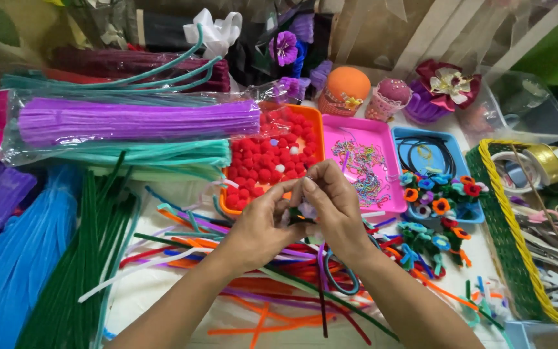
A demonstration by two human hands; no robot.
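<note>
My left hand (263,223) and my right hand (334,203) meet over the middle of the table, fingertips pinched together on a small pipe-cleaner piece (305,211) in white and pale purple, mostly hidden by the fingers. A thin purple stem rises from it between my fingers. Beneath the hands lie loose pipe cleaners (272,291) in orange, red, green and purple. Just behind them an orange tray (318,129) holds red pom-poms.
Bagged bundles of purple pipe cleaners (137,121), teal, blue and green ones fill the left. A pink tray (398,187) of chains, a blue tray (469,213) with small pipe-cleaner flowers, and a green-yellow basket (505,213) of tape rolls sit right. Scissors (340,274) lie under my right wrist.
</note>
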